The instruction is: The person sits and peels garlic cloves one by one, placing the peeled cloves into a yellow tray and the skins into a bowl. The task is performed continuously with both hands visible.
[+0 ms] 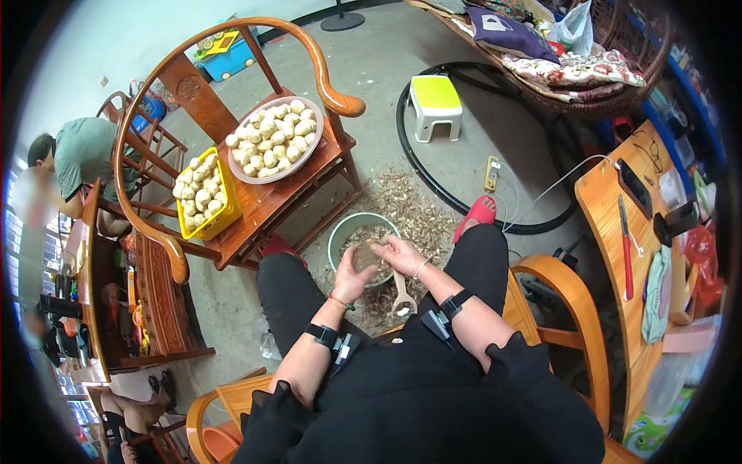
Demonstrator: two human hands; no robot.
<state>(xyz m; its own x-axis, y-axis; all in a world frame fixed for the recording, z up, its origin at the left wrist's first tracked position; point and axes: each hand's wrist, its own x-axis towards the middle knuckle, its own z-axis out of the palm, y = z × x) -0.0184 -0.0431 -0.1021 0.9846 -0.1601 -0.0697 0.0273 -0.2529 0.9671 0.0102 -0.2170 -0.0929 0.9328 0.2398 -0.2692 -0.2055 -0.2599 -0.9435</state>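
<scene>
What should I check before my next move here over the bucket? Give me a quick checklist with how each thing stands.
1. Brown lump steadied: ok, it sits in the left hand.
2. Tan tool in the right hand: ok, its handle sticks out below the hand.
3. Tool's working end against the lump: cannot tell, the right hand hides it.
4. Bucket beneath the hands: ok.
5. Scraps kept inside the bucket: not ok, many lie on the floor around it.
6. Bowl and yellow basket on the chair seat: ok, both are filled.
</scene>
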